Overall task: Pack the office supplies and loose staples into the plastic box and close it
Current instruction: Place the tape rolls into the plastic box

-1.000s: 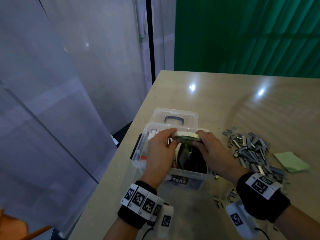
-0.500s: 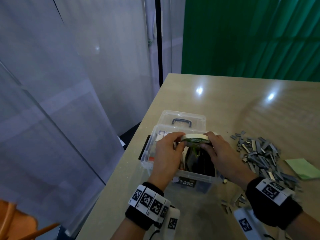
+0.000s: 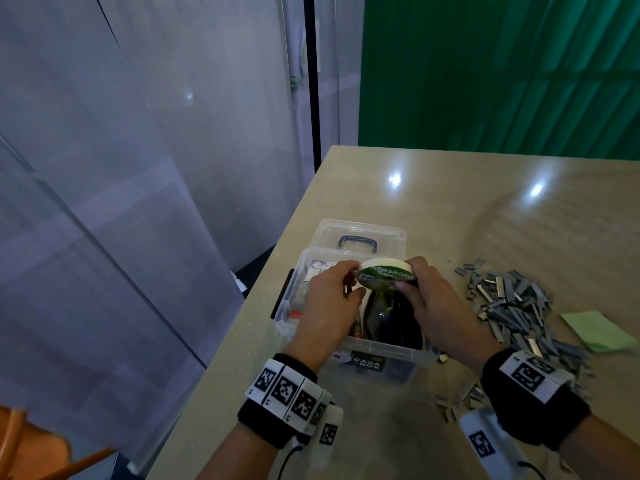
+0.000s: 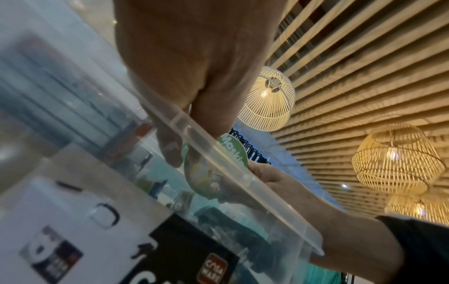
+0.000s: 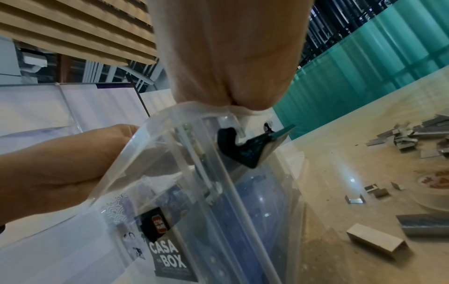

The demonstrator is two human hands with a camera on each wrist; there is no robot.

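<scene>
A roll of masking tape (image 3: 385, 277) is held flat between 2 hands above the open plastic box (image 3: 377, 355); its green printed face is turned up and toward the camera, and its cream rim runs along the far edge. The left hand (image 3: 330, 306) is curled against the roll's left side, with fingertips on the far rim and the thumb tucked under the near edge; the right hand (image 3: 438, 306) is curled against the right side, with the thumb pressed on the near lower edge and the fingers wrapped behind. The roll therefore lies between the 2 grips, pinched from both sides, over the right half of the box.

In the left wrist view the green face of the tape (image 4: 233, 149) is seen through and above the clear box rim (image 4: 243, 173), with a fingertip (image 4: 170, 151) beside it. In the right wrist view the box wall (image 5: 170, 192) and a dark latch (image 5: 243, 149) are seen close up.

Dark items are seen inside the box; what they are cannot be told. The clear lid (image 3: 360, 237), with its dark handle, lies flat on the table (image 3: 485, 209) just behind the box. A pile of loose staples (image 3: 516, 310) is spread on the table to the right of the box; a green note pad (image 3: 597, 330) lies just beyond the pile.
</scene>
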